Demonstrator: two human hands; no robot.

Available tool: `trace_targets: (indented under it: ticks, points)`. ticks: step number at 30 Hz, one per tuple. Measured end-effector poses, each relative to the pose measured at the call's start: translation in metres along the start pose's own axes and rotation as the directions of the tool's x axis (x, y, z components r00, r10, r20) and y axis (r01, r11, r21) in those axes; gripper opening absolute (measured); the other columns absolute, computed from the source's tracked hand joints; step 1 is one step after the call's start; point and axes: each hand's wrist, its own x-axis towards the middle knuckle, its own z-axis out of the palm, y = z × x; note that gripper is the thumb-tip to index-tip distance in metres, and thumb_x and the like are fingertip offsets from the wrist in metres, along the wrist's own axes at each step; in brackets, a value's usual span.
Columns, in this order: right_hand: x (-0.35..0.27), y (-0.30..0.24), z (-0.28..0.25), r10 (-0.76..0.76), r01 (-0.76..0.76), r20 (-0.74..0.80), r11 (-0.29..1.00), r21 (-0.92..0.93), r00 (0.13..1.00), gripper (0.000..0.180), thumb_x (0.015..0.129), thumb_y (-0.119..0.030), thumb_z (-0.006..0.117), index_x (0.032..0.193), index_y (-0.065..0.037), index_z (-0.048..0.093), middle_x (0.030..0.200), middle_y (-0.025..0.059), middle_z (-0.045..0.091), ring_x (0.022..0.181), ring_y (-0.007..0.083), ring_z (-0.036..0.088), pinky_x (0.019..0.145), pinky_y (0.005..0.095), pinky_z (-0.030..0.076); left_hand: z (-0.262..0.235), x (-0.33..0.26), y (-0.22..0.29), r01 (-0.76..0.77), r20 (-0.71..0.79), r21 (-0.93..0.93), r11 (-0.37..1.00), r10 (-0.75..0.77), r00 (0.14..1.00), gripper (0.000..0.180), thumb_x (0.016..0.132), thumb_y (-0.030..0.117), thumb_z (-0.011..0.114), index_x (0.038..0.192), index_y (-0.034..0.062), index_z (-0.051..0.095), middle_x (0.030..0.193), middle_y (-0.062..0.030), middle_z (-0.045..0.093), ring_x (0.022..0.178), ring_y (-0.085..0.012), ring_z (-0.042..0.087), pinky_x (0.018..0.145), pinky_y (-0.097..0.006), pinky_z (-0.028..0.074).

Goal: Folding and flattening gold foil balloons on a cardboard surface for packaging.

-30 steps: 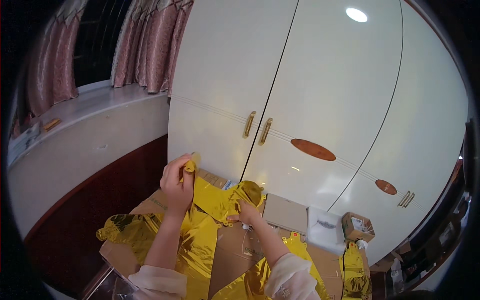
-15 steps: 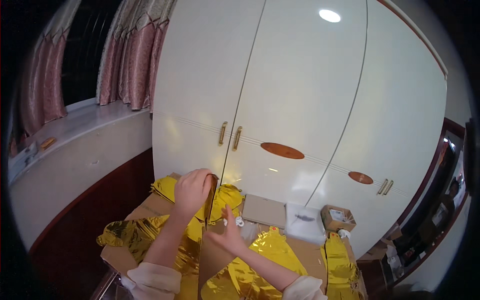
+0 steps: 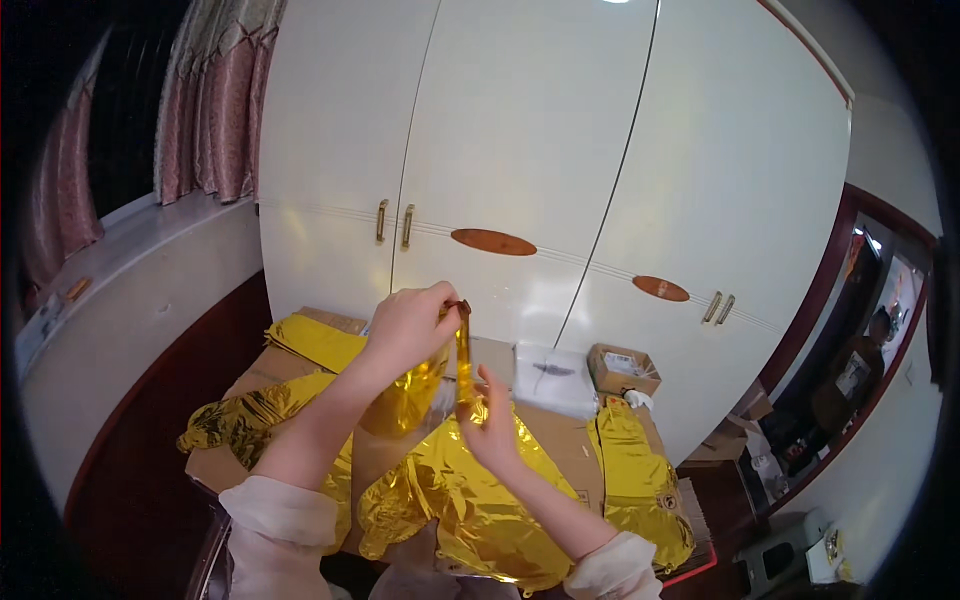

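Pinched between the closed fingers of the left hand (image 3: pixel 410 326), a gold foil piece (image 3: pixel 463 355) is held up at the centre of the frame, its lower end met by the right hand (image 3: pixel 492 436), one finger raised; whether it is gripped there cannot be told. Below, cardboard (image 3: pixel 565 440) is partly covered by a larger gold foil sheet (image 3: pixel 485 490), backed by a white cabinet (image 3: pixel 510 120).

The head camera looks out from above and behind the fingers (image 3: pixel 438 293), on the wearer's left side, close enough that the left forearm (image 3: pixel 328 408) looms from its lower edge. It tips down over the cardboard (image 3: pixel 580 450) beneath the fingers and faces the white cabinet (image 3: pixel 500 130) beyond them.
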Motion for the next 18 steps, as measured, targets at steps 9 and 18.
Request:
trace_targets:
  ticks: [9,18]
  points:
    - [0.03,0.011,-0.132,-0.097,0.062,-0.121,0.963,-0.263,0.988,0.015,0.088,-0.01,0.062,0.1,-0.002,0.067,0.09,0.0147,0.069,0.079,0.0301,0.067,0.065,0.0354,0.05,0.022,0.025,-0.014,-0.123,0.314,0.042,0.991,0.104,0.944,0.02,0.084,0.023,0.063,0.094,0.0069,0.067,0.088,-0.0132,0.069,0.086,-0.033,0.064,0.075,-0.043,0.051]
    - [-0.025,-0.035,-0.209,-0.448,0.363,-0.026,0.755,-0.546,0.894,0.025,0.077,0.004,0.061,0.098,-0.01,0.066,0.093,0.0052,0.069,0.089,0.0232,0.065,0.082,0.0391,0.045,0.018,-0.025,0.059,-0.485,-0.16,0.11,0.868,0.497,0.853,0.012,0.081,0.014,0.061,0.092,0.012,0.064,0.082,-0.0039,0.065,0.082,-0.0236,0.063,0.066,-0.037,0.052]
